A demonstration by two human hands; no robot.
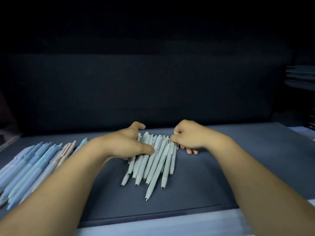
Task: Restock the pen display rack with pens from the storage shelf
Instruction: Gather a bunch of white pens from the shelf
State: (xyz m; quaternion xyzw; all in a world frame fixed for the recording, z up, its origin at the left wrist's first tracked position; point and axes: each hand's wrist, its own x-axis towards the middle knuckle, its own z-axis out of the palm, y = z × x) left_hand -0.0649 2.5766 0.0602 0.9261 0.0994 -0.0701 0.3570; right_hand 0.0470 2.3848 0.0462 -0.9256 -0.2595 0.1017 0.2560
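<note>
A fan of several pale grey-green pens (153, 165) lies on the dark shelf board (204, 181), tips toward me. My left hand (131, 143) lies over the left side of the pile, thumb pressing on the barrels and fingers spread past the clip ends. My right hand (189, 137) sits at the pile's right upper edge with its fingers curled against the clip ends of the rightmost pens. A second row of blue, lilac and pinkish pens (34, 166) lies to the left, partly behind my left forearm.
The back of the shelf (144, 86) is dark and shows nothing. A pale front edge (170, 223) runs below the board. Stacked flat items (300, 77) sit dimly at the far right. Something dim stands at the far left edge (6, 130).
</note>
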